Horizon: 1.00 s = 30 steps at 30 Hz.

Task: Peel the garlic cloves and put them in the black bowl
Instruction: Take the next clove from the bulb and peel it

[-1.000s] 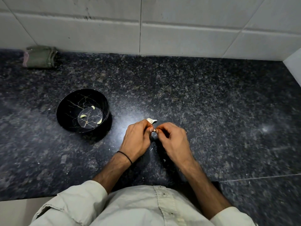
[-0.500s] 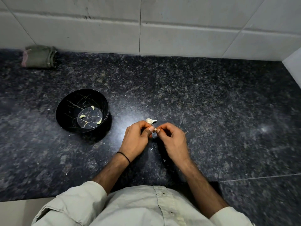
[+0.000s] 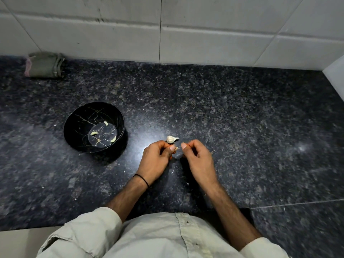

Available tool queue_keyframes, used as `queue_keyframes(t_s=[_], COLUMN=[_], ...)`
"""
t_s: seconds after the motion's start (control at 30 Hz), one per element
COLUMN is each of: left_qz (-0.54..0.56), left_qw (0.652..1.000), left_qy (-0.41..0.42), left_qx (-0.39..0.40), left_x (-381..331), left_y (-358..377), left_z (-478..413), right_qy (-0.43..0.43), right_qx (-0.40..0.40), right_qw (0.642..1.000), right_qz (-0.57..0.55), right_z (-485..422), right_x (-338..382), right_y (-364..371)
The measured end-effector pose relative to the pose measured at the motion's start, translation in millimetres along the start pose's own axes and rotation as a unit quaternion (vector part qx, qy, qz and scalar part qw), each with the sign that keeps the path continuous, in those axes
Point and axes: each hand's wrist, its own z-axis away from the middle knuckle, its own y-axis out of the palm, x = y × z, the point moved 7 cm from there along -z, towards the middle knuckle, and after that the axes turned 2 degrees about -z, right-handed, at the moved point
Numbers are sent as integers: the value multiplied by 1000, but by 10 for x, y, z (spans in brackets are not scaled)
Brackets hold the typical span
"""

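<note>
Hands apart: pinching clove in left hand, right hand curled, hold unclear. Could drop clove on tabletop if pinch slackens

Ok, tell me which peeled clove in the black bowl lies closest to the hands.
The rightmost clove, at the floor's edge in the black bowl; the other two lie farther left.

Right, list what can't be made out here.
Head view only:
- Clove: nearly all hidden in the left hand grip, so how far it is peeled is unclear.
- Right hand: fingers curled; any peel pinched there is too small to see.
- Cloth at the back: dim and blurred, its make unclear.
- Counter: its near edge is covered by the shirt.
</note>
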Motion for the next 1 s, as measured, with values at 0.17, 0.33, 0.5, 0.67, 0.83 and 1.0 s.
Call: queue_keyframes(t_s=[0.17,0.33,0.5,0.67,0.83,1.0], left_qz=[-66,-2,85,87,118,228], left_qw=[997,1000,996,996,993,971], left_qy=[48,26,9,-9,-9,-59], left_qx=[-16,3,20,7,9,42], left_x=[-110,-60,-64,-24,-48,-44], left_y=[-30,1,32,20,16,128], left_z=[22,23,48,37,62,111], right_qy=[-50,-24,-1,-23,-78,-161], right_qx=[58,41,27,47,84,99], right_qw=[996,997,997,997,993,975], right_qz=[-41,-62,-78,-56,13,113], right_z=[-9,-10,-8,-5,6,14], right_x=[60,-13,-62,-22,107,225], right_y=[91,89,114,138,123,166])
